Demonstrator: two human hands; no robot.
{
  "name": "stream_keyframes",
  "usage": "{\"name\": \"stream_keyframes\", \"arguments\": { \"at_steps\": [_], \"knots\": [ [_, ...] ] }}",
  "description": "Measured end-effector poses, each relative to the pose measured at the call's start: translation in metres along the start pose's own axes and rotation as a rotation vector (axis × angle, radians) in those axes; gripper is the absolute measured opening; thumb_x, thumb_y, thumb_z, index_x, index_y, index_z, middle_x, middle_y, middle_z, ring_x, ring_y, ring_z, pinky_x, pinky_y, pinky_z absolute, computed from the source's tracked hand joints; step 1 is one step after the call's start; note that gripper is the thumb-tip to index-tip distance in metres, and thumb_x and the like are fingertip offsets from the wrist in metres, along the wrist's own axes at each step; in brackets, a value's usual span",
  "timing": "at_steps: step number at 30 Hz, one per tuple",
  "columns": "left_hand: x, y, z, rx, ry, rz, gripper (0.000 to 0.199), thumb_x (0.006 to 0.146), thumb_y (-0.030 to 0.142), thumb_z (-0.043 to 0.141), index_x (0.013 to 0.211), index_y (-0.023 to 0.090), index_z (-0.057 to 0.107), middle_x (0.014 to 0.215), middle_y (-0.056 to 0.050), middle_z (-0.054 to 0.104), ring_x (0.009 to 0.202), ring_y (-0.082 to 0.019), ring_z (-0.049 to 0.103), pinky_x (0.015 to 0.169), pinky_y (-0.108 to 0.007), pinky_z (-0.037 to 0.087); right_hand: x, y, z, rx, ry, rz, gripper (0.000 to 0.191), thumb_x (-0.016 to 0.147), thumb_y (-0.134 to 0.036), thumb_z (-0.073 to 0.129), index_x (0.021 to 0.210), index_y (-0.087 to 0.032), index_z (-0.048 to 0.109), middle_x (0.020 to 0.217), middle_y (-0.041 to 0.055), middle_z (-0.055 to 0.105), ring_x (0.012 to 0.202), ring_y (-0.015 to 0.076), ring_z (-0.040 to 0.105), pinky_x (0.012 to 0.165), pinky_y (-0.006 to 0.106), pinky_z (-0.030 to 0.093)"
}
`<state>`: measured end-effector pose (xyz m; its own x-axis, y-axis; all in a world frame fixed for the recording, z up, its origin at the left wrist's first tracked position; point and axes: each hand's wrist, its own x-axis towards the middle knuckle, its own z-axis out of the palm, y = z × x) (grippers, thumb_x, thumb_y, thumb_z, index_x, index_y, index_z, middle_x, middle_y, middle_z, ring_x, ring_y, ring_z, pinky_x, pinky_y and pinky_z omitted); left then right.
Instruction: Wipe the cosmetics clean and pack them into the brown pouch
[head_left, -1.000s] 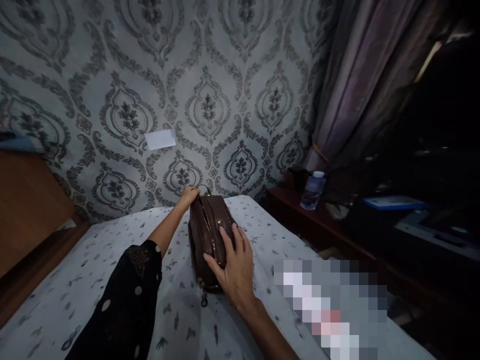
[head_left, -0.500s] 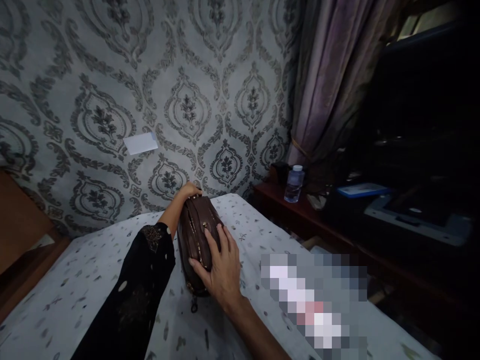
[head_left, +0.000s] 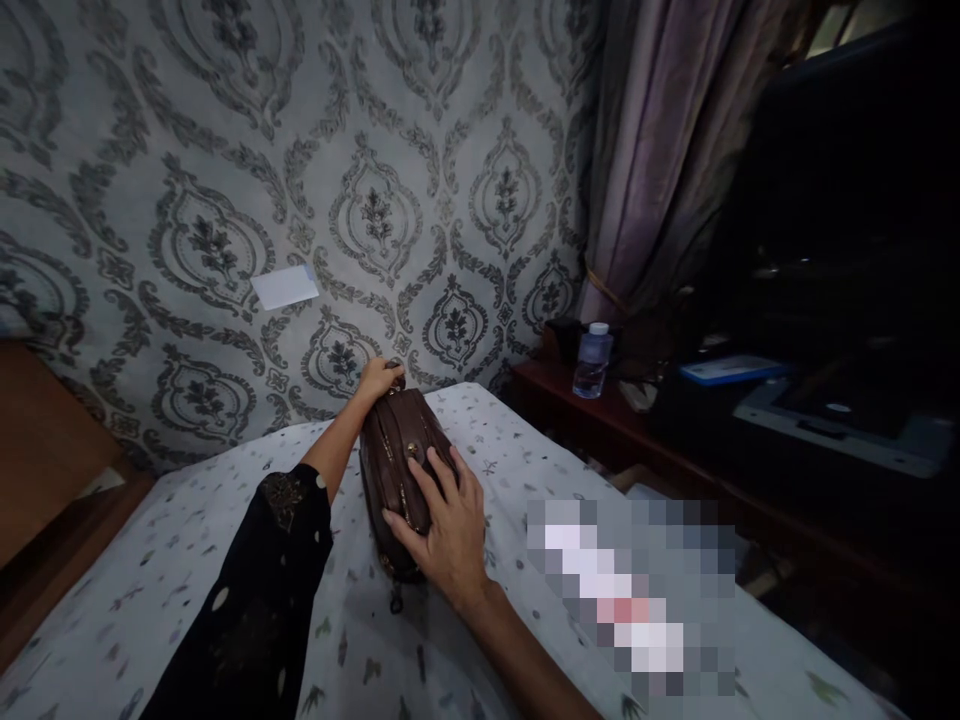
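A brown leather handbag (head_left: 397, 430) with gold zips and a small gold stud lies lengthwise on the patterned white bedsheet. My left hand (head_left: 379, 380) is at its far end, fingers closed around a dark strap piece there. Spread over the bag's near right part is my right hand (head_left: 454, 525), its thumb across the top and its fingers near the stud, touching the leather without wrapping round it. From the near end of the bag a small metal clip (head_left: 396, 603) sticks out onto the sheet.
Behind the bed stands a patterned wall with a white card (head_left: 285, 288) on it. To the right, a red-brown ledge bears a water bottle (head_left: 592, 360) and a blue-edged object (head_left: 731, 370). A blurred patch covers something on the right of the bed. A brown box (head_left: 45, 450) stands left.
My left hand has lifted slightly at the bag's far end, and more of the dark strap piece shows by its fingers. My right hand stays spread on the bag. The view has shifted a little.
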<state>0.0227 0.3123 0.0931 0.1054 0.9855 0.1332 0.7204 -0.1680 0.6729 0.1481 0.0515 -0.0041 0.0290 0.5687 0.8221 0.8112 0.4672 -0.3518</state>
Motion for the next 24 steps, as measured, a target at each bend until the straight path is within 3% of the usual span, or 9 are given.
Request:
{"name": "stream_keyframes", "arguments": {
  "at_steps": [3,8,10,14,19,24],
  "knots": [
    [-0.011,-0.001,-0.004,-0.061,-0.010,0.098,0.033,0.094,0.037,0.060,0.120,0.015,0.060,0.118,-0.008,0.064,0.100,-0.021,0.065,0.085,-0.042,0.056,0.001,-0.001,-0.001,0.004,0.004,-0.012,0.048,0.086,-0.045,0.061,0.128,-0.023,0.061,0.130,0.0096,0.062,0.136,0.0351,0.038,0.107,0.056,0.037],
    [-0.029,-0.002,-0.011,-0.140,-0.014,0.242,0.032,0.090,0.042,0.058,0.085,0.013,0.072,0.088,-0.007,0.072,0.089,-0.020,0.065,0.081,-0.030,0.052,0.001,0.000,-0.001,0.024,0.017,-0.020,0.044,0.086,-0.041,0.061,0.126,-0.022,0.062,0.131,0.0091,0.062,0.136,0.0359,0.037,0.107,0.058,0.037],
    [-0.032,-0.003,-0.014,-0.162,-0.022,0.266,0.034,0.086,0.045,0.059,0.080,0.013,0.072,0.084,-0.007,0.073,0.088,-0.021,0.065,0.077,-0.027,0.050,0.001,0.001,-0.001,0.031,0.018,-0.028,0.044,0.087,-0.040,0.060,0.127,-0.021,0.061,0.134,0.0093,0.060,0.136,0.0362,0.036,0.107,0.058,0.038],
    [-0.033,-0.009,-0.024,-0.184,-0.060,0.245,0.038,0.080,0.051,0.061,0.083,0.014,0.069,0.080,-0.005,0.071,0.080,-0.019,0.064,0.067,-0.024,0.046,0.000,0.003,0.001,0.035,0.022,-0.014,0.044,0.088,-0.040,0.059,0.127,-0.020,0.060,0.137,0.0104,0.056,0.138,0.0361,0.034,0.108,0.058,0.038],
    [-0.037,-0.024,-0.041,-0.160,-0.121,0.158,0.039,0.077,0.052,0.066,0.072,0.013,0.063,0.065,-0.002,0.064,0.063,-0.014,0.058,0.055,-0.023,0.040,-0.001,0.004,0.002,0.043,0.028,-0.018,0.043,0.089,-0.041,0.058,0.127,-0.021,0.059,0.138,0.0106,0.055,0.139,0.0352,0.034,0.108,0.057,0.037],
    [-0.043,-0.034,-0.046,-0.096,-0.118,0.120,0.029,0.083,0.040,0.069,0.080,0.012,0.064,0.070,0.000,0.063,0.066,-0.013,0.060,0.061,-0.024,0.046,-0.001,0.004,0.002,0.038,0.045,-0.031,0.043,0.089,-0.041,0.059,0.126,-0.020,0.060,0.136,0.0112,0.056,0.137,0.0358,0.035,0.107,0.057,0.038]
  ]
}}
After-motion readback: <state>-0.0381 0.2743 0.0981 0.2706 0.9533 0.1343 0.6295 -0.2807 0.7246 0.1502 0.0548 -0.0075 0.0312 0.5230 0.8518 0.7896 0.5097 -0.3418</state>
